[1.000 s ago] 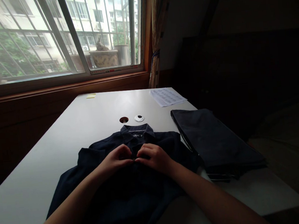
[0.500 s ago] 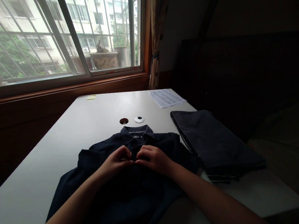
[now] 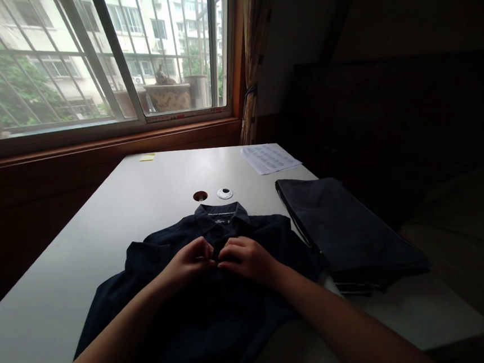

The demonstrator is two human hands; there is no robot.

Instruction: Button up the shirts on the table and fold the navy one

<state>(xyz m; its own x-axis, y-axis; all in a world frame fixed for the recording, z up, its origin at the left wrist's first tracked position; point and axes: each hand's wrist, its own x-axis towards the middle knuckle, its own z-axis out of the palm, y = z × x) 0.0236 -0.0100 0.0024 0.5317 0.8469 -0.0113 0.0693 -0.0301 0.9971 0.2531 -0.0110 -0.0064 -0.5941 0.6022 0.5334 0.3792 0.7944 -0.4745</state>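
Note:
A dark navy collared shirt (image 3: 220,319) lies spread on the white table (image 3: 74,247), its collar pointing away from me. Just below the collar, my left hand (image 3: 195,257) pinches the front of the shirt with thumb and fingers. My right hand (image 3: 246,255) pinches the same front edge from the other side, its fingertips close beside those of the left. What lies right between the fingertips is too dark and small to make out.
A folded stack of dark cloth (image 3: 343,223) lies at the table's right side. Printed papers (image 3: 270,157) and a yellow note (image 3: 147,157) rest near the far edge. A round hole (image 3: 200,196) and a white round cap (image 3: 225,193) are beyond the collar. Behind stands a barred window (image 3: 163,53).
The fingertips of both hands have shifted very slightly at the shirt front, and a small gap shows between them. The shirt and the other things stay in place.

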